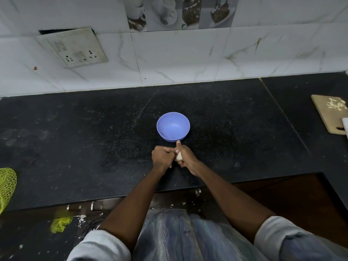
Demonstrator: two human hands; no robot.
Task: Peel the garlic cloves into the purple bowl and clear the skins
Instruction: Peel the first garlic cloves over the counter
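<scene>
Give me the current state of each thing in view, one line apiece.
purple bowl: upright on the counter, looks empty.
garlic: skin still on, held between both hands.
right hand: grips the garlic, thumb raised.
left hand: fingers curled against the garlic.
cutting board: flat at the counter's right, pale pieces on it.
green net bag: lying at the left edge.

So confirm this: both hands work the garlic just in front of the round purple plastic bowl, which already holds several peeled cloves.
Wrong on the contents: the head view shows the round purple plastic bowl holding no cloves. The left hand and right hand do work the garlic in front of it.
</scene>
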